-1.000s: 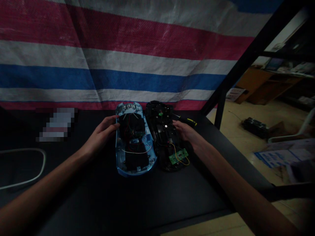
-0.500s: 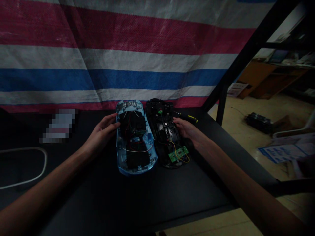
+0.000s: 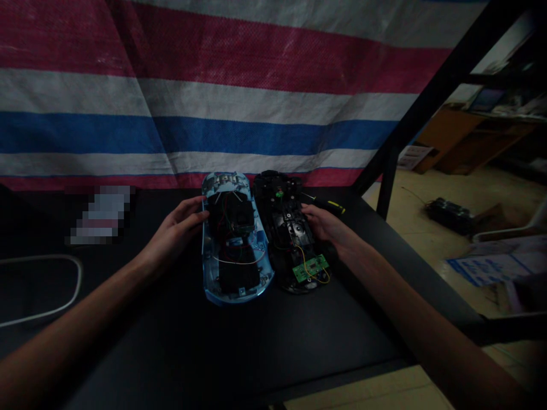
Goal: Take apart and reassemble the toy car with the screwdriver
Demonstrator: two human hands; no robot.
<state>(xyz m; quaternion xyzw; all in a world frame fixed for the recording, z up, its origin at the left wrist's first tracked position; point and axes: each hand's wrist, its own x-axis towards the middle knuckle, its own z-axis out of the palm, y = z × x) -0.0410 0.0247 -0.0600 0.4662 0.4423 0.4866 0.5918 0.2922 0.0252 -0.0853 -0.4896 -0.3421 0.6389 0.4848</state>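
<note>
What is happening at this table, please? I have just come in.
A person has a toy car in two parts, side by side on a black table. The left hand touches the blue body shell, its wired inside facing up. The right hand is at the side of the black chassis, whose near end bears a green circuit board. A screwdriver lies beyond that hand.

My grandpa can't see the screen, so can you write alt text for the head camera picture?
A person's left hand touches a blue toy car shell, open side up, and the right hand touches the black chassis beside it, which bears a green circuit board. Both lie on a dark table, with a screwdriver and, behind, a striped sheet.
</note>
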